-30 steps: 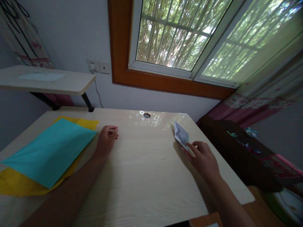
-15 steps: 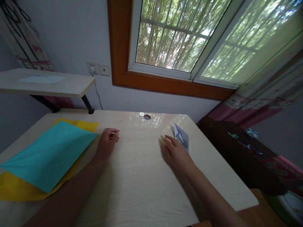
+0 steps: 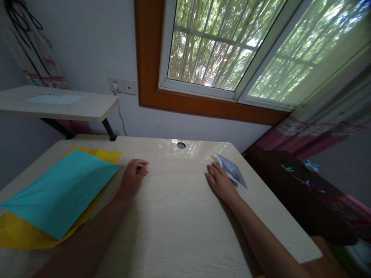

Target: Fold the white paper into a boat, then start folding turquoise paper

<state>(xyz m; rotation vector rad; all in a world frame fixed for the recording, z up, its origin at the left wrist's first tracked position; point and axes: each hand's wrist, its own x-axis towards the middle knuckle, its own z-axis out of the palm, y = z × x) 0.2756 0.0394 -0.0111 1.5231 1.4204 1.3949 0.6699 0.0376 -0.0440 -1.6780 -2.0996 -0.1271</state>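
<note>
My right hand [image 3: 222, 183] rests on the pale wooden desk near its right side, fingers stretched out and holding nothing. Just beyond it lies a folded white paper [image 3: 231, 170] with pointed ends and raised creases; whether the hand touches it I cannot tell. My left hand [image 3: 135, 175] is on the desk left of the middle, its fingers curled in toward the thumb with nothing visible in them. Close to its left side, a turquoise sheet of paper [image 3: 65, 193] lies at an angle over yellow paper [image 3: 17, 233].
A raised shelf [image 3: 95, 110] on black legs stands at the back left, with a white sheet [image 3: 55, 99] on it. A cable hole [image 3: 181, 145] is near the desk's back edge. To the right, a dark cabinet [image 3: 278, 181] carries small colourful items.
My right hand has shifted a little to the right and its fingers lie flatter. The folded paper has turned and lies lower, more spread to the right. My left hand stays nearly still.
</note>
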